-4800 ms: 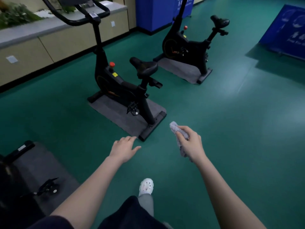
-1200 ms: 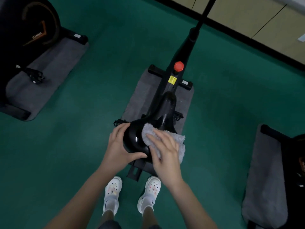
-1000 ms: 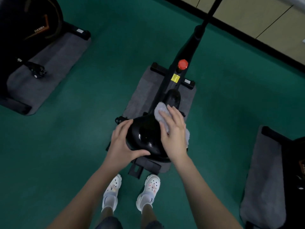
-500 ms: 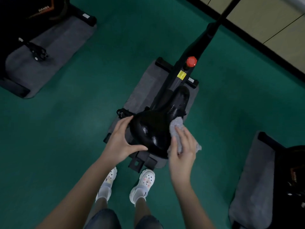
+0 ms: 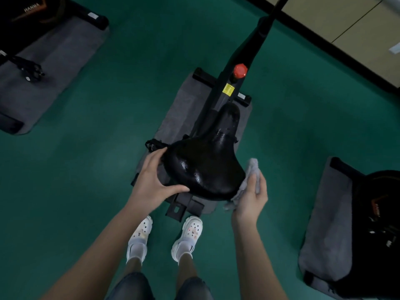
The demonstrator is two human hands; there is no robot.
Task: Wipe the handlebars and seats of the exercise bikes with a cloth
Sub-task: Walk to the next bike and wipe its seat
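Both hands at seat (image 5: 203, 163) — cloth (image 5: 249, 180) has slid off to its right edge.

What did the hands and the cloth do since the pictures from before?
The right hand slid the cloth from the top of the black seat down to its right edge, where it presses it now. Earlier still, the person had walked up to this bike carrying the cloth. The left hand stayed gripping the seat's left rear edge.
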